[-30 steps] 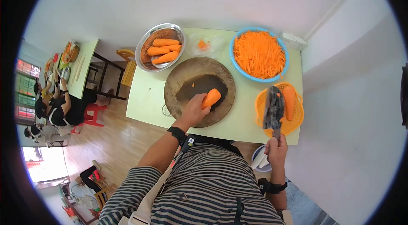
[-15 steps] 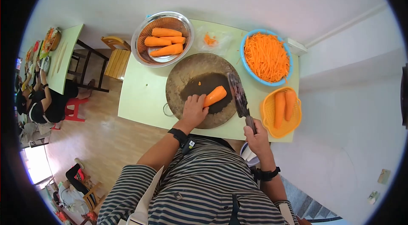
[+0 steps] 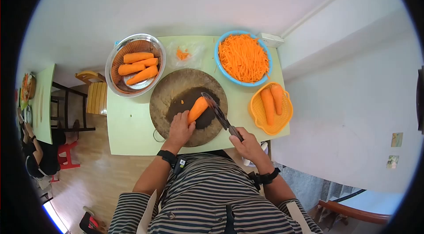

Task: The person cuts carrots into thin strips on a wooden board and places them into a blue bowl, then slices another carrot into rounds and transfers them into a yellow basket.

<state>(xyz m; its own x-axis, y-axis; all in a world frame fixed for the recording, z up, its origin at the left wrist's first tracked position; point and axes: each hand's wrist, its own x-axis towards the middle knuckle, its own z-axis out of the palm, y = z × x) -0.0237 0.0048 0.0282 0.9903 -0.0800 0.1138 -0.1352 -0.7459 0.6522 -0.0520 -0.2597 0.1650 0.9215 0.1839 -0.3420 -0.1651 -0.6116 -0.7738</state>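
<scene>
A peeled carrot (image 3: 197, 109) lies on the round wooden chopping board (image 3: 162, 90), one end pointing up and right. My left hand (image 3: 180, 129) is closed on its lower end and holds it against the board. In my right hand (image 3: 248, 146) is the handle of a dark-bladed cleaver (image 3: 217, 112). The blade stands nearly edge-down at the carrot's upper right end; whether it touches cannot be made out. A small carrot scrap (image 3: 182, 102) sits on the board's dark wet patch.
Behind the board, a metal bowl (image 3: 161, 53) holds several carrots in a basket. Carrot scraps (image 3: 182, 53) lie on a plastic bag. A blue basin (image 3: 217, 59) of carrot shreds and a yellow basket (image 3: 286, 121) with two carrots stand right. Another person (image 3: 37, 154) sits far left.
The cleaver has moved from beside the carrot to its upper right end. My left hand still holds the carrot. The whole view has shifted, so the table appears further left and lower.
</scene>
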